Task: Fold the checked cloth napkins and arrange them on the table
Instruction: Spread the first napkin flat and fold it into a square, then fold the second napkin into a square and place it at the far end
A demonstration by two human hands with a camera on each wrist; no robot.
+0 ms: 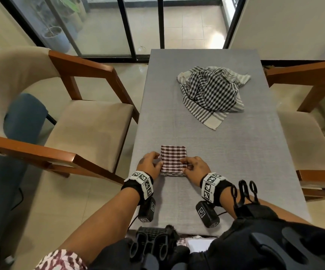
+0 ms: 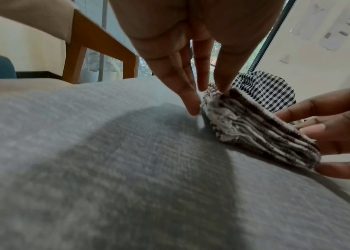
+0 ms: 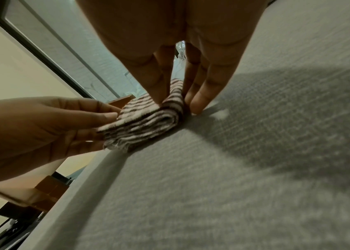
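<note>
A brown-and-white checked napkin (image 1: 173,159), folded into a small thick rectangle, lies on the grey table (image 1: 235,162) near its left front. My left hand (image 1: 151,162) touches its left side with straight fingers, the thumb tip resting on the top corner (image 2: 208,98). My right hand (image 1: 193,166) presses the right side the same way, thumb on top and fingers beside the fold (image 3: 178,104). The wrist views show the napkin's (image 2: 255,128) stacked layers and fringe (image 3: 146,123). A black-and-white checked cloth (image 1: 212,90) lies crumpled and unfolded at the far right of the table.
A wooden armchair with beige cushions (image 1: 83,121) stands close to the table's left edge, and another chair (image 1: 303,133) stands on the right. A glass sliding door (image 1: 142,26) is beyond the far end. Bare grey tabletop stretches between the two cloths.
</note>
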